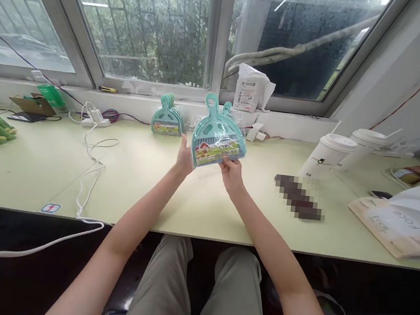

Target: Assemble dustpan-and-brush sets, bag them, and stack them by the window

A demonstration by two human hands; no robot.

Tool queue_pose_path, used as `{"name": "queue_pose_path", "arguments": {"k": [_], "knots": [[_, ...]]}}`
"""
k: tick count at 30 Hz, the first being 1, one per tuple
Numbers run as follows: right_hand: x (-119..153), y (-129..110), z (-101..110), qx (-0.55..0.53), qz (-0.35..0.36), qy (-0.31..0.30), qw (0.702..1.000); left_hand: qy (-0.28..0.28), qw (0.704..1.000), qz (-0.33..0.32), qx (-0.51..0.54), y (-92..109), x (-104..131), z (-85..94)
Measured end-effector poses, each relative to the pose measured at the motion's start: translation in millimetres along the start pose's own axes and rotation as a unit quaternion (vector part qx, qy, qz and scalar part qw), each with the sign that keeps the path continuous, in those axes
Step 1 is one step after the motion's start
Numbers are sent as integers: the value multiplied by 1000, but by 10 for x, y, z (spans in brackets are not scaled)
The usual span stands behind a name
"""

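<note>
A teal dustpan set [217,138] in clear plastic wrap, with a colourful printed label, is held up over the middle of the table, handle upward. My left hand [185,157] grips its lower left edge, thumb pointing up. At the bottom edge, the fingers of my right hand [232,174] pinch the wrap. Behind and to the left, a group of similar wrapped dustpans [167,117] stands near the wall, partly hidden by the held one. Another small teal handle [226,109] shows just behind the held set.
White cables [91,164] cross the green table [34,173] at left, near a power strip [95,122]. At right are two lidded cups [322,155], a pixelated dark object [299,198] and a paper bag [400,219]. A white package [250,91] rests on the sill.
</note>
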State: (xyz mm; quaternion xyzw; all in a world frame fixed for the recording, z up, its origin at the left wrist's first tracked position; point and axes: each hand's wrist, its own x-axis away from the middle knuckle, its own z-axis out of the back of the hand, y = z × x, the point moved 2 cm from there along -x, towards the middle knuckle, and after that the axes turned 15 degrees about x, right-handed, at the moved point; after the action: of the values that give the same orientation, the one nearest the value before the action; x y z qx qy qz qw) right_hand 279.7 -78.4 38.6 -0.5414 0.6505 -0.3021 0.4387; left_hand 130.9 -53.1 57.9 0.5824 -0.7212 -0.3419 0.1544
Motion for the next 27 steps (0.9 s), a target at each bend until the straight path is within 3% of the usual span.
{"name": "queue_pose_path", "arguments": {"k": [8, 18, 22, 27], "knots": [[-81, -5, 73, 18, -16, -48, 999, -7, 999, -33, 2, 230, -11, -184], [-31, 16, 27, 13, -5, -20, 1000, 12, 996, -58, -64, 423, -94, -204], [-32, 3, 38, -10, 13, 16, 1000, 31, 984, -134, -111, 345, -55, -173], [-81, 8, 107, -24, 21, 71, 997, -14, 969, -75, -234, 40, 122, -142]]}}
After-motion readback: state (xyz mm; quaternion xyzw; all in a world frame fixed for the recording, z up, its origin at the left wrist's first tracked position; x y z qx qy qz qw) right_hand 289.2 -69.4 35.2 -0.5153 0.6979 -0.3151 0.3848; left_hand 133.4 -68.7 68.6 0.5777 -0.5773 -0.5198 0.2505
